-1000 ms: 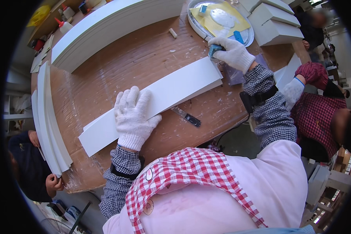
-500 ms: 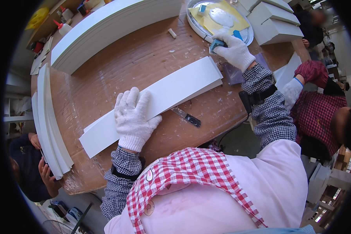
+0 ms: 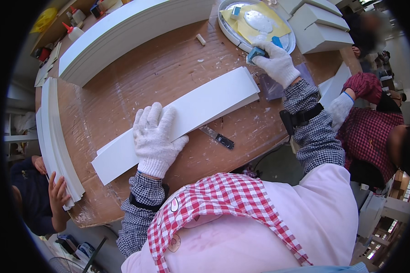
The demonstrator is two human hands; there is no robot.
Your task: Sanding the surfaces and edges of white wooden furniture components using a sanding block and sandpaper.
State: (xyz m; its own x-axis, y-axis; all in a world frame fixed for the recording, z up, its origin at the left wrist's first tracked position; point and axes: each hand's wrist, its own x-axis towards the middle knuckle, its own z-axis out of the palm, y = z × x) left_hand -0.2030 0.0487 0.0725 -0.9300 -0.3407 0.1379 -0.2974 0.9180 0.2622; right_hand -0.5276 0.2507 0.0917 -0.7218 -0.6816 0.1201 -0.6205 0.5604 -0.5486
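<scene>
Two long white board strips lie slantwise on the brown table, one on top of the other and slightly askew. My left hand, in a white knitted glove, rests flat on their near-left part with its fingers stretched out. Over the table at the upper right, my gloved right hand pinches a small blue sponge block. It is just beyond the far-right end of the strips, beside a round white tray. Yellow sheets with a white, glue-like puddle lie in that tray.
A utility knife lies near the strips. A long white stack stands at the back, more strips at the left edge. White boxes sit at the back right. Co-workers' hands and a gloved hand are at the sides.
My right hand with the sponge block has shifted slightly, and the block has turned a little. My left hand stays put on the strips. The left co-worker's hand has moved up onto the side strips.
</scene>
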